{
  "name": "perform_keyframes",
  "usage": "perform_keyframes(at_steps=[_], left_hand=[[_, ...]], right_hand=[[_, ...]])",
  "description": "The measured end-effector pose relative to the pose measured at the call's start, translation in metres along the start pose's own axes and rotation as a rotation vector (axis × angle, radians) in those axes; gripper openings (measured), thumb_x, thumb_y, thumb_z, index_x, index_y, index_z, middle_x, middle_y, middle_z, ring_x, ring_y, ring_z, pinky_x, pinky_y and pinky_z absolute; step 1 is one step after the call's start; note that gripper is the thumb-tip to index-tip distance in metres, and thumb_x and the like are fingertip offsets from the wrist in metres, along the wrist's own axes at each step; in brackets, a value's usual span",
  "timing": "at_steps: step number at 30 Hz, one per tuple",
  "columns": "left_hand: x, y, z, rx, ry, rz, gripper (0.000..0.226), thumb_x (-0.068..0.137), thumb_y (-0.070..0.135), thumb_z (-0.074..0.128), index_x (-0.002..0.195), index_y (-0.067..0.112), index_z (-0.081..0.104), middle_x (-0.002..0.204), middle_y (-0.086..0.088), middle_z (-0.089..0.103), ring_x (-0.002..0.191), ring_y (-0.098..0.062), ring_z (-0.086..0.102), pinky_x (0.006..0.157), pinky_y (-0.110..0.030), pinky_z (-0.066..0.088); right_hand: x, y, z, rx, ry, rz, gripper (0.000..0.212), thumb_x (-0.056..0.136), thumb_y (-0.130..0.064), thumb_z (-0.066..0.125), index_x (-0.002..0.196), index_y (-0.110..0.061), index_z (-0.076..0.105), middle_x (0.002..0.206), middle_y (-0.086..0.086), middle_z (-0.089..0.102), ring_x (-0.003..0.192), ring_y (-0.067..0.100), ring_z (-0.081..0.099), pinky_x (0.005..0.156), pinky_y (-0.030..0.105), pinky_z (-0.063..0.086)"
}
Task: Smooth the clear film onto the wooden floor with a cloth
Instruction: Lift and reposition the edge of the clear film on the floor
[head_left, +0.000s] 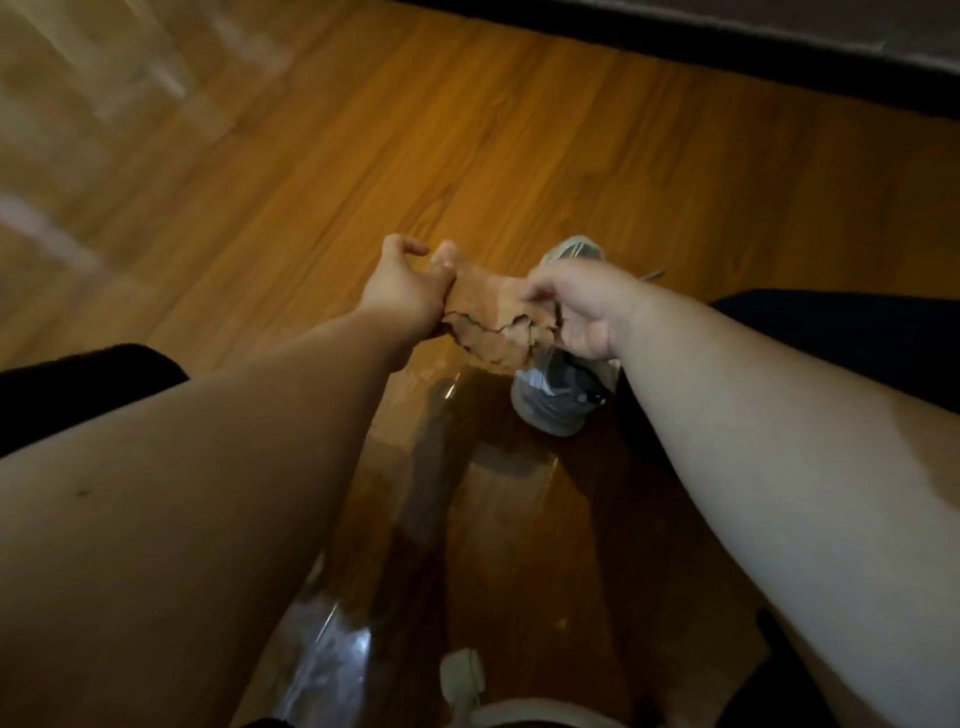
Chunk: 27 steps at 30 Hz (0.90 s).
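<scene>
A sheet of clear film (488, 325) is stretched between my two hands above the wooden floor (467, 135). Its top edge is crumpled where I grip it. The rest hangs down toward me, shiny, with a bright glare low on the left. My left hand (405, 291) pinches the film's left end, and my right hand (576, 312) is closed on its right end. Both forearms reach forward from the bottom of the view. No cloth is visible.
A grey sneaker (558, 397) stands on the floor under my right hand. A dark skirting edge (727, 57) runs across the upper right. Dark clothing (78, 387) shows at both sides, and a pale object (462, 675) lies at the bottom.
</scene>
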<state>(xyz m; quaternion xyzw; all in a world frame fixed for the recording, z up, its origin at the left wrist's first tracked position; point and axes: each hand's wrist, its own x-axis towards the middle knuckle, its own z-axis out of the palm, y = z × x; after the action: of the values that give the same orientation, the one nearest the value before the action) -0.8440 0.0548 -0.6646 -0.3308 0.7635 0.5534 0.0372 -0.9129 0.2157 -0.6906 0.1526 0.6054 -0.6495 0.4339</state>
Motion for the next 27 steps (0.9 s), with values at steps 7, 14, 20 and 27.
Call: perform_keyframes(at_steps=[7,14,20,27], left_hand=[[-0.023,0.049,0.03,0.025,-0.149,0.093,0.03,0.096,0.008,0.037,0.095,0.023,0.063,0.117,-0.004,0.062,0.094,-0.022,0.065,0.081,-0.045,0.058],[0.022,0.04,0.086,0.262,-0.339,0.079,0.038,0.096,0.009,0.042,0.125,0.026,0.061,0.093,-0.004,0.063,0.08,-0.016,0.064,0.07,-0.032,0.059],[0.054,-0.018,0.14,0.506,-0.555,0.107,0.069,0.088,0.018,0.061,0.148,0.034,0.031,0.105,0.007,0.057,0.083,-0.013,0.063,0.063,-0.022,0.053],[0.088,-0.062,0.172,0.997,-0.646,0.335,0.078,0.089,0.026,0.06,0.151,0.041,0.014,0.143,-0.005,0.041,0.108,-0.023,0.057,0.075,-0.03,0.044]], right_hand=[[-0.022,-0.012,0.0,-0.046,0.383,-0.162,0.023,0.094,-0.016,0.048,0.115,-0.017,0.057,0.105,0.013,0.068,0.079,0.029,0.069,0.061,0.04,0.058],[0.008,0.014,-0.061,-0.3,0.594,-0.402,0.042,0.093,-0.009,0.049,0.124,-0.037,0.049,0.121,-0.001,0.054,0.106,0.024,0.055,0.069,0.032,0.051],[0.031,0.057,-0.11,-0.397,0.613,-0.316,0.029,0.096,-0.026,0.05,0.121,-0.025,0.064,0.119,-0.003,0.063,0.1,0.011,0.055,0.081,0.024,0.043],[0.057,0.09,-0.125,-0.584,0.592,-0.091,0.045,0.098,-0.009,0.037,0.138,-0.026,0.049,0.14,0.003,0.049,0.124,0.023,0.047,0.092,0.021,0.036]])
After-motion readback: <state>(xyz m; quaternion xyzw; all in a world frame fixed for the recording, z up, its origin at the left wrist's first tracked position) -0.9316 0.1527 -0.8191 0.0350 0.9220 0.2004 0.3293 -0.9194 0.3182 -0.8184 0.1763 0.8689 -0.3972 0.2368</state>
